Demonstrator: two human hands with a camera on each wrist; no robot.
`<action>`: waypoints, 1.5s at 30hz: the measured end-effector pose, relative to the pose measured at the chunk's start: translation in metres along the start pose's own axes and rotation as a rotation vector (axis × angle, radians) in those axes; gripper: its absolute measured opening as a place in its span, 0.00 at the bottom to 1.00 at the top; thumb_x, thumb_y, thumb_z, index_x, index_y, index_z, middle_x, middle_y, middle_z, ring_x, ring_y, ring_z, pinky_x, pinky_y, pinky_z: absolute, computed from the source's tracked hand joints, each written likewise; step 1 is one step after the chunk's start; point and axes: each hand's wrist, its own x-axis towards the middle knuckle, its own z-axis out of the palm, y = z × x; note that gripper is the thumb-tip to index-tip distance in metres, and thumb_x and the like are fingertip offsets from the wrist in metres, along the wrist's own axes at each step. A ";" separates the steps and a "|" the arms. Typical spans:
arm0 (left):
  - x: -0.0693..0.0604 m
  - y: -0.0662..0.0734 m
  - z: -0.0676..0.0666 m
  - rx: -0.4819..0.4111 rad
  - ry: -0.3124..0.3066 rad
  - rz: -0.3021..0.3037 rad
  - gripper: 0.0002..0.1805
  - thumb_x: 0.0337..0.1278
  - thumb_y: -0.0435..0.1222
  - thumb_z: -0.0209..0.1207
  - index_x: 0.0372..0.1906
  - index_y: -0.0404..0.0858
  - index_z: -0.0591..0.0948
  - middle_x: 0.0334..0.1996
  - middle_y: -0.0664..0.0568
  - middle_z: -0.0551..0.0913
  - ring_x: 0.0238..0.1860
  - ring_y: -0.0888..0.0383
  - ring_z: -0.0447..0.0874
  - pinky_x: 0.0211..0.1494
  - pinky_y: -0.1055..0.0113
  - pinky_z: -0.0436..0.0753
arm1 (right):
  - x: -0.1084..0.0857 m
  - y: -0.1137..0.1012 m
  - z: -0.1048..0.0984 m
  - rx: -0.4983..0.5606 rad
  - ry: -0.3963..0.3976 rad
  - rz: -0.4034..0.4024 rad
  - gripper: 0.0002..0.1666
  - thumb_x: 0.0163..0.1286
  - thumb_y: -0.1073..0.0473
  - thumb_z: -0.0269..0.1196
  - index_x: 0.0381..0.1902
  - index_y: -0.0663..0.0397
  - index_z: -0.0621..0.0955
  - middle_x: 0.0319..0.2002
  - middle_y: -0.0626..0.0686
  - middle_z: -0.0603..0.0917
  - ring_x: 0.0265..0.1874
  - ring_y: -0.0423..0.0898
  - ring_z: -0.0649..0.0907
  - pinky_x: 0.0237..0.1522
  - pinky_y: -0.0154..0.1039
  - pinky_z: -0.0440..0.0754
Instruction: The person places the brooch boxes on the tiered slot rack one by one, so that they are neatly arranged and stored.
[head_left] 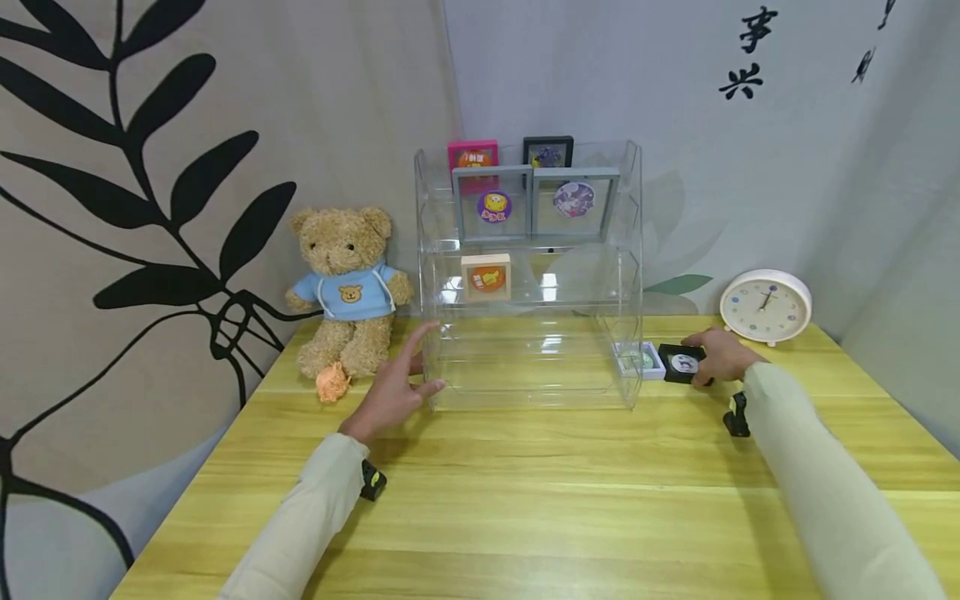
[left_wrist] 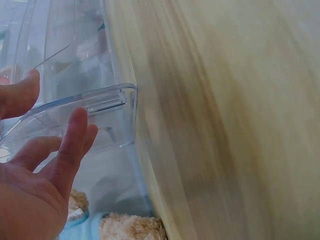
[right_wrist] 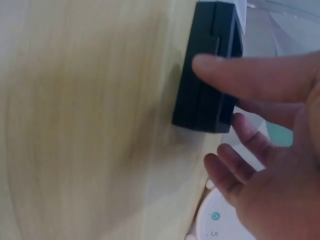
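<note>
A clear acrylic display rack [head_left: 525,400] with several shelves stands on the table. By its left side is my left hand [head_left: 393,392], thumb and fingers spread around the front edge; whether they touch it I cannot tell. In the left wrist view the hand [left_wrist: 45,170] has nothing in its grasp. To the right of the rack, my right hand [head_left: 723,357] pinches a small black display frame [head_left: 675,372] with a round badge in it. The right wrist view shows the thumb [right_wrist: 225,70] on the frame's side. A white-lilac frame [head_left: 654,363] lies beside it, partly behind the rack.
The upper shelves hold a pink frame [head_left: 472,154], a black-edged frame [head_left: 547,150] and two grey frames [head_left: 493,229]; a cream frame [head_left: 486,292] is lower. A teddy bear [head_left: 345,296] sits left with an orange flower [head_left: 332,383]. A white clock [head_left: 765,307] stands at back right.
</note>
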 end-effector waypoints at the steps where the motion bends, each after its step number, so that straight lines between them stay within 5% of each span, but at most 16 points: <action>1: 0.000 0.000 0.000 0.000 0.000 0.002 0.51 0.60 0.31 0.66 0.79 0.65 0.51 0.76 0.34 0.62 0.67 0.35 0.76 0.54 0.48 0.89 | -0.001 0.001 -0.001 0.001 -0.010 0.004 0.48 0.47 0.64 0.76 0.65 0.77 0.70 0.61 0.80 0.73 0.55 0.70 0.76 0.59 0.66 0.78; 7: 0.001 0.000 -0.001 0.001 0.001 0.001 0.51 0.60 0.31 0.66 0.78 0.66 0.51 0.76 0.35 0.62 0.67 0.36 0.76 0.53 0.49 0.90 | -0.011 0.008 -0.002 0.116 -0.014 0.024 0.49 0.51 0.59 0.76 0.65 0.77 0.66 0.56 0.81 0.72 0.50 0.67 0.77 0.52 0.60 0.81; 15: 0.000 -0.002 -0.001 0.002 -0.008 -0.004 0.52 0.60 0.32 0.66 0.78 0.68 0.50 0.75 0.33 0.64 0.66 0.35 0.77 0.53 0.49 0.90 | -0.027 0.010 -0.001 0.376 0.123 0.010 0.51 0.52 0.66 0.76 0.67 0.70 0.60 0.55 0.77 0.69 0.41 0.56 0.82 0.37 0.46 0.91; 20: 0.000 -0.001 -0.001 0.012 -0.004 -0.004 0.52 0.61 0.32 0.66 0.78 0.69 0.50 0.73 0.30 0.66 0.65 0.34 0.77 0.52 0.48 0.90 | -0.036 0.007 -0.001 0.606 0.162 -0.014 0.51 0.55 0.72 0.73 0.71 0.68 0.57 0.55 0.75 0.66 0.39 0.50 0.84 0.38 0.45 0.93; 25: 0.000 0.000 -0.001 0.010 0.000 -0.005 0.52 0.60 0.32 0.67 0.77 0.71 0.50 0.74 0.32 0.65 0.65 0.34 0.77 0.52 0.49 0.90 | -0.043 0.007 -0.001 0.767 0.181 -0.041 0.50 0.56 0.73 0.72 0.72 0.52 0.61 0.53 0.62 0.74 0.37 0.47 0.89 0.41 0.47 0.93; 30: 0.000 0.001 -0.001 0.002 -0.006 -0.003 0.53 0.59 0.31 0.67 0.77 0.71 0.50 0.73 0.30 0.66 0.63 0.33 0.78 0.51 0.48 0.90 | -0.050 0.003 -0.005 0.965 0.198 -0.161 0.42 0.65 0.72 0.66 0.72 0.45 0.64 0.47 0.44 0.80 0.40 0.41 0.87 0.42 0.40 0.93; 35: 0.000 0.000 0.000 0.002 -0.003 -0.005 0.53 0.60 0.32 0.67 0.77 0.73 0.49 0.72 0.30 0.68 0.62 0.33 0.80 0.51 0.49 0.91 | -0.054 -0.014 -0.015 1.241 0.093 -0.329 0.28 0.80 0.62 0.50 0.75 0.47 0.63 0.58 0.48 0.71 0.48 0.46 0.87 0.49 0.47 0.91; 39: 0.000 -0.001 0.000 0.005 0.006 -0.001 0.53 0.60 0.31 0.67 0.78 0.69 0.50 0.71 0.30 0.68 0.62 0.34 0.80 0.51 0.48 0.90 | -0.057 -0.030 -0.023 1.225 0.101 -0.349 0.27 0.81 0.61 0.48 0.75 0.49 0.64 0.58 0.49 0.73 0.48 0.47 0.88 0.49 0.49 0.91; 45: 0.000 -0.002 0.000 0.001 0.000 -0.006 0.52 0.59 0.32 0.67 0.78 0.67 0.51 0.72 0.31 0.67 0.63 0.34 0.79 0.51 0.49 0.91 | -0.066 -0.055 -0.034 0.870 0.261 -0.250 0.29 0.77 0.60 0.56 0.73 0.49 0.68 0.44 0.39 0.85 0.42 0.37 0.85 0.44 0.33 0.90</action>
